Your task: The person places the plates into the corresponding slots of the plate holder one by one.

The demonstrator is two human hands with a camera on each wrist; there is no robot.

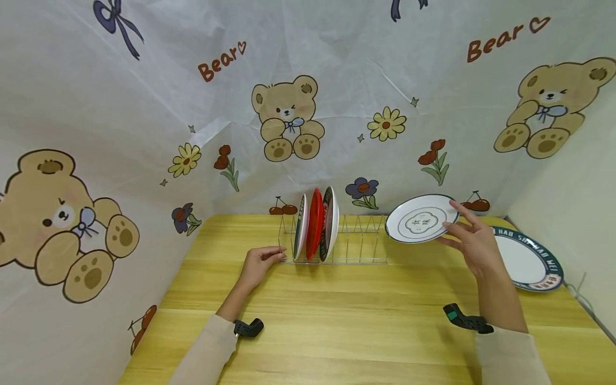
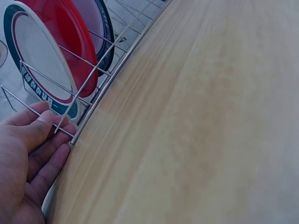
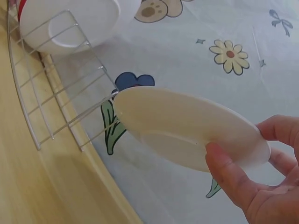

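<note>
My right hand [image 1: 476, 248] pinches the right edge of a white plate [image 1: 418, 219] with a dark rim line and a printed centre. The plate is held tilted beside the right end of a wire dish rack [image 1: 356, 262]; its plain underside shows in the right wrist view. At the rack's left end, my left hand [image 1: 257, 267] grips the end wire between thumb and fingers. Standing on edge toward the rack's left are a white plate with a green patterned rim [image 2: 42, 56], a red plate [image 1: 315, 224] and a dark-patterned plate with a white back [image 1: 334, 224].
A large white plate with a green lettered rim [image 1: 522, 259] lies on the wooden table [image 1: 337, 326], right of my right hand. Behind the rack hangs a bear-printed cloth [image 1: 337, 53]. A cable [image 1: 579, 294] runs near the table's right edge.
</note>
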